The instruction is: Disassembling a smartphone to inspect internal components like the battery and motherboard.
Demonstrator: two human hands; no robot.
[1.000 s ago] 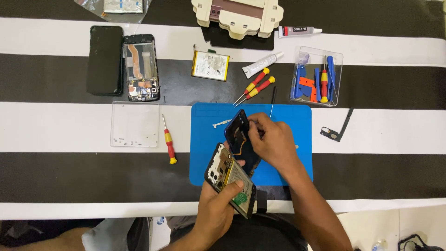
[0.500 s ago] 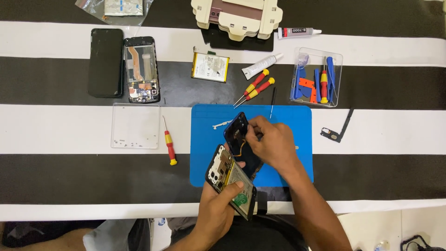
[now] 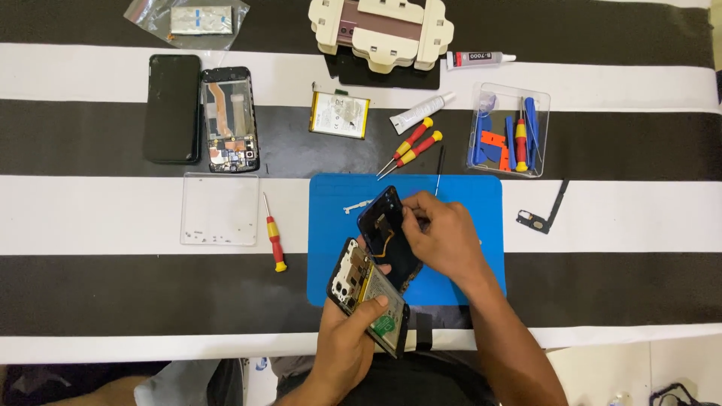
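Observation:
My left hand (image 3: 347,347) grips an opened phone body (image 3: 361,289) with its circuit board and battery showing, tilted near the table's front edge. My right hand (image 3: 444,239) holds the phone's black back cover (image 3: 383,229) by its upper edge, lifted and hinged away from the body over the blue work mat (image 3: 466,197). An orange flex strip shows on the inner side of the cover. A small white part (image 3: 357,207) lies on the mat just left of the cover.
On the striped cloth lie a black phone (image 3: 173,107), an opened phone frame (image 3: 229,119), a loose battery (image 3: 340,114), red-yellow screwdrivers (image 3: 412,146), another screwdriver (image 3: 274,237), a clear tray (image 3: 219,208), a tool box (image 3: 510,129), glue tubes (image 3: 477,58), a speaker part (image 3: 540,214).
My right hand has shifted slightly on the back cover, tilting it a little. My left hand and the phone body have stayed in place.

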